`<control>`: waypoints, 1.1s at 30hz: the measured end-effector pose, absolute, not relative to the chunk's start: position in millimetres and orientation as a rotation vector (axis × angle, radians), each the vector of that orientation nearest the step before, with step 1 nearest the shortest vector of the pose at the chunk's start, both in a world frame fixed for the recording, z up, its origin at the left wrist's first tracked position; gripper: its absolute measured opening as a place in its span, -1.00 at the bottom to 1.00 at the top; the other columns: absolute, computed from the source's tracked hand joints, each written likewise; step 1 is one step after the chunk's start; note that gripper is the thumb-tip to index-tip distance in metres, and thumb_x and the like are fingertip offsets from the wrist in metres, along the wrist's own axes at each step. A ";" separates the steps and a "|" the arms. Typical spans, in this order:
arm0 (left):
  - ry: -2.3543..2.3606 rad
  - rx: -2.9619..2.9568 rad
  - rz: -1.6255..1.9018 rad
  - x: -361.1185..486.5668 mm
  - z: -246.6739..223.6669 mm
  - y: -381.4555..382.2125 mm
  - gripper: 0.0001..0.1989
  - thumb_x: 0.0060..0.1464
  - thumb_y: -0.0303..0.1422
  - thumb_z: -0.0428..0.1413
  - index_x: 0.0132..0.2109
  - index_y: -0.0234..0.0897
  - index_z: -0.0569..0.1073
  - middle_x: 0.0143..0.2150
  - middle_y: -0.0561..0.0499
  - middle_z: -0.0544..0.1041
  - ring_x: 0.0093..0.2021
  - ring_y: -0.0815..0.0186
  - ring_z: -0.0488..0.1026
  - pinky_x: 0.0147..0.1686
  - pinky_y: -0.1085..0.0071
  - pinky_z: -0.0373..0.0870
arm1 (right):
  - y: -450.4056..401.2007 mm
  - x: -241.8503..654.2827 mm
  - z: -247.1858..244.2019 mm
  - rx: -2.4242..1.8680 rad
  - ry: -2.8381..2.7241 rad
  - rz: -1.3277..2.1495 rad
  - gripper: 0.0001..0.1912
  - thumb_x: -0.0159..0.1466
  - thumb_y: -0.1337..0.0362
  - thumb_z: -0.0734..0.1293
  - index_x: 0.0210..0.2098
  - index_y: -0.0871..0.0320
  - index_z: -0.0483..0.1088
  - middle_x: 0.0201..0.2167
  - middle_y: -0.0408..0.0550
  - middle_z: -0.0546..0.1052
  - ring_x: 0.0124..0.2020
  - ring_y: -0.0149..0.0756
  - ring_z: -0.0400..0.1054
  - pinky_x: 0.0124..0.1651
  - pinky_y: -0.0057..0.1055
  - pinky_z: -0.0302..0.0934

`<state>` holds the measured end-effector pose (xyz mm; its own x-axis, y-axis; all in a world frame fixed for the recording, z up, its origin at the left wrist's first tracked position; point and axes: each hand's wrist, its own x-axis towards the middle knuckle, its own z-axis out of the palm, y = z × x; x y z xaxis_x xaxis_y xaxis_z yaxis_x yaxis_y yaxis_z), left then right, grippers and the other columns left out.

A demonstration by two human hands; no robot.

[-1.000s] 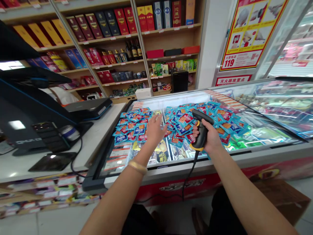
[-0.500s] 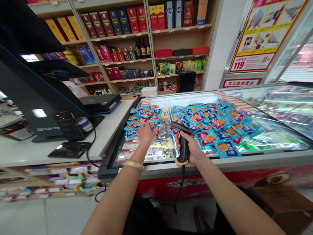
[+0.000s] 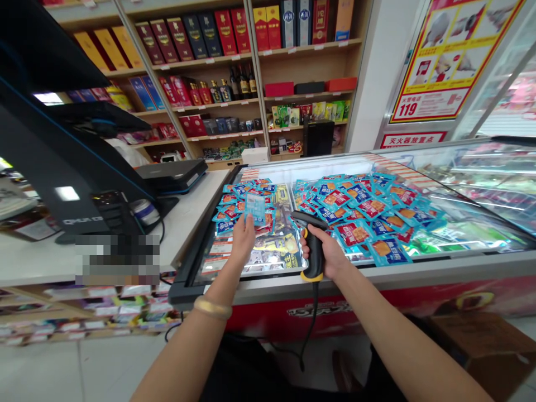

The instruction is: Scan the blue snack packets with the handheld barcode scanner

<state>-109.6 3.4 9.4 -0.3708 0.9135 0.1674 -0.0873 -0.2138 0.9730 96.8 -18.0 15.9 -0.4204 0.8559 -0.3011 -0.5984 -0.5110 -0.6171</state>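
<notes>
My left hand [image 3: 243,239] pinches one small snack packet [image 3: 255,206] by its lower edge, its pale blue printed back turned up toward me. It is held over the smaller pile of blue snack packets [image 3: 228,212] on the left of the freezer's glass top. A black and yellow barcode scanner [image 3: 314,254] is gripped in my right hand [image 3: 330,254], its head pointing left and its cable hanging down. Past the scanner spreads a larger heap of blue packets [image 3: 360,204] with red or dark blue labels.
The chest freezer [image 3: 268,285] stands in front of me, its glass lid showing goods inside. To the left is a counter [image 3: 196,206] with a point-of-sale terminal [image 3: 84,167]. Shelves of boxed bottles [image 3: 196,39] line the back. A cardboard box [image 3: 481,340] sits low at right.
My left hand has picked a packet off the left pile and raised it, back side up, drawing slightly toward me. My right hand holds the scanner in nearly the same place.
</notes>
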 end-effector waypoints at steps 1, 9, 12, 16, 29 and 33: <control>1.291 1.100 1.645 -106.2 6.1 -1.0 -0.73 0.14 -0.17 0.03 -0.12 -0.24 0.42 -0.32 -0.01 0.52 -0.27 0.19 0.52 -0.16 0.20 0.47 | -18.3 96.9 16.1 -0.747 -0.532 2.023 -0.81 0.21 0.19 0.34 -0.42 0.20 0.37 -0.62 -0.15 0.38 -0.67 -0.50 0.21 -0.64 -0.56 0.20; 1.805 1.722 1.330 -98.2 -5.7 -15.5 -0.65 0.20 -0.23 -0.08 -0.06 -0.33 0.47 -0.39 -0.07 0.52 -0.35 0.18 0.48 -0.26 0.33 0.35 | -21.5 96.4 19.1 -0.768 -0.552 2.024 -0.82 0.23 0.22 0.31 -0.42 0.21 0.37 -0.61 -0.16 0.40 -0.68 -0.50 0.22 -0.65 -0.57 0.21; 1.895 1.820 1.245 -96.9 -5.4 -16.7 -0.59 0.22 -0.26 -0.12 0.05 -0.40 0.43 -0.42 -0.07 0.51 -0.36 0.20 0.48 -0.29 0.37 0.33 | -22.1 96.2 18.7 -0.759 -0.590 2.024 -0.81 0.24 0.22 0.30 -0.43 0.21 0.37 -0.62 -0.16 0.40 -0.69 -0.51 0.22 -0.65 -0.56 0.21; 1.938 1.905 1.203 -94.1 -5.1 -18.6 -0.58 0.23 -0.27 -0.14 0.08 -0.39 0.42 -0.42 -0.07 0.52 -0.42 0.24 0.46 -0.36 0.40 0.30 | -23.3 96.3 18.0 -0.713 -0.649 2.031 -0.80 0.22 0.21 0.31 -0.44 0.22 0.38 -0.62 -0.17 0.40 -0.69 -0.50 0.22 -0.65 -0.55 0.21; 1.937 1.972 1.184 -92.2 -4.4 -19.5 -0.56 0.24 -0.30 -0.13 0.15 -0.36 0.38 -0.36 -0.09 0.57 -0.42 0.25 0.47 -0.36 0.40 0.33 | -23.5 94.8 18.1 -0.694 -0.723 2.021 -0.79 0.16 0.19 0.37 -0.46 0.21 0.37 -0.62 -0.17 0.40 -0.68 -0.50 0.23 -0.65 -0.56 0.20; 1.950 1.965 1.195 -93.7 -6.6 -18.8 -0.57 0.24 -0.28 -0.13 0.12 -0.37 0.41 -0.35 -0.11 0.58 -0.38 0.22 0.50 -0.35 0.39 0.35 | -23.9 94.5 17.3 -0.690 -0.707 2.034 -0.78 0.16 0.17 0.37 -0.44 0.21 0.38 -0.61 -0.18 0.40 -0.69 -0.51 0.22 -0.65 -0.56 0.21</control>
